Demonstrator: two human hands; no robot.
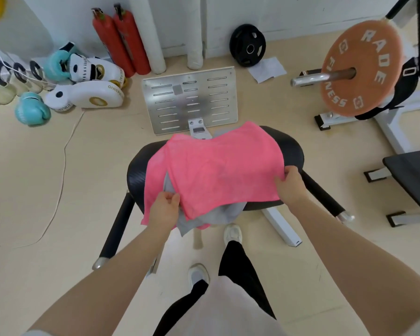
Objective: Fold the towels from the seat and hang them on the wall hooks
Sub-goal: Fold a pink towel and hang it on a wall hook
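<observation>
A pink towel (pixel 218 168) lies spread over the black padded seat (pixel 289 146) of a gym machine, with one layer folded over another. A grey towel (pixel 218 214) lies under it and pokes out at the near edge. My left hand (pixel 164 208) pinches the pink towel's near left corner. At the right edge of the same towel, my right hand (pixel 290 184) grips the cloth. No wall hooks are in view.
A metal footplate (pixel 189 100) stands beyond the seat. Boxing gloves and pads (pixel 83 81) lie at the left wall beside two red cylinders (pixel 121 40). A barbell with an orange plate (pixel 361 69) is at the right, a black bench (pixel 412 175) below it. A cable (pixel 63 151) crosses the floor.
</observation>
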